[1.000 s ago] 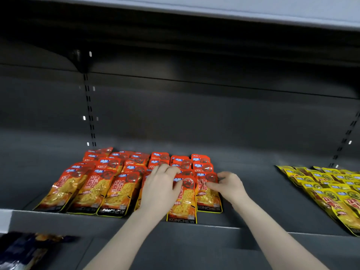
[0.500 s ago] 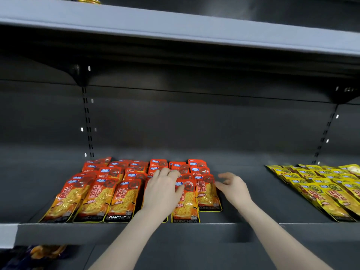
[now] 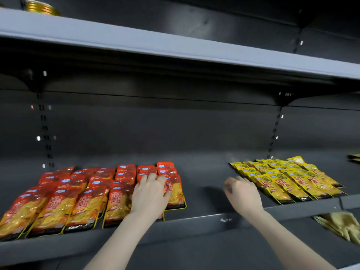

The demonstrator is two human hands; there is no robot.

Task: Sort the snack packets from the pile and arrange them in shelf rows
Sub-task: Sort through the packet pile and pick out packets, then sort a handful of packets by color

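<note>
1. Nearest, two bare forearms are seen reaching up from the lower edge toward the shelf [image 3: 214, 218]; gold packets [image 3: 341, 226] lie on a lower level at the near right.
2. The left hand [image 3: 151, 193] is laid palm down on the near right part of the red packets [image 3: 58, 201]. Its fingers [image 3: 150, 177] are spread nearly straight and pressed flat on the packet tops; nothing is pinched or lifted.
3. The right hand [image 3: 241, 193] is held above the bare gap between the two groups. Its fingers are loosely curled and blurred; nothing is seen in it, and whether its fingertips touch the nearest yellow packet cannot be told.
4. The relation that matters: the yellow packets [image 3: 288, 182] lie just to the right of the right hand, their long axes running from near right to far left across the shelf. The right hand is the nearer one to them; the left is well apart from them.
5. The red packets are laid in overlapping rows running from near to far, long axes pointing roughly toward the back wall, and they fill the left half of the shelf.
6. The next move is judged to be a straightening of the yellow rows by the right hand, for which a short reach rightward would be needed.
7. Farther off, the dark back wall is seen, and above it an upper shelf [image 3: 175, 45] bearing a gold tin [image 3: 41, 7] at far left.
</note>
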